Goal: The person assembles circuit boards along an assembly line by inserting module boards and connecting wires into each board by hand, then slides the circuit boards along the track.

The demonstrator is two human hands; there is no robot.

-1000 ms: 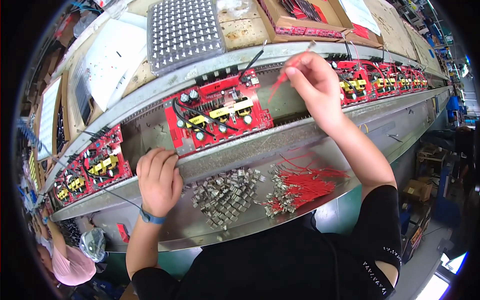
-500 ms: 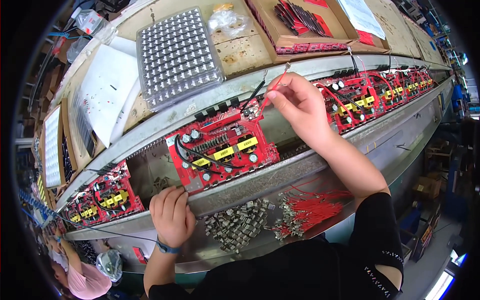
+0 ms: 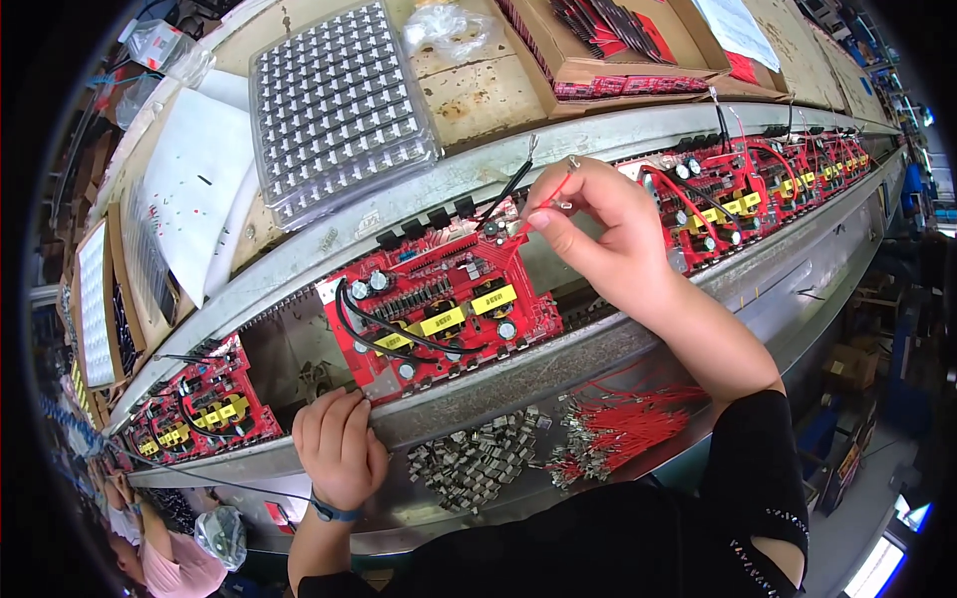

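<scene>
My right hand (image 3: 608, 229) pinches a thin red wire (image 3: 558, 189) between thumb and fingertips. The wire's lower end comes down at the upper right corner of a red circuit board (image 3: 469, 264), which carries yellow-wrapped parts, silver capacitors and black wires; whether it touches the board is hard to see. My left hand (image 3: 339, 444) wears a blue wrist strap (image 3: 333, 512). Its fingers bend together over the near metal rail (image 3: 478, 384), close to the board's lower left corner. Below the rail lie a heap of red wires (image 3: 623, 434) and small metal parts (image 3: 474, 463).
More red boards (image 3: 204, 409) sit left and right along the track. Behind it stand a clear tray of small parts (image 3: 339, 110) and a cardboard box (image 3: 588, 75) of dark and red pieces. A person in a pink sleeve (image 3: 179, 568) is at lower left.
The whole view has shifted slightly. My right hand has come down a little toward the board's upper right corner with the red wire. My left hand stays at the rail.
</scene>
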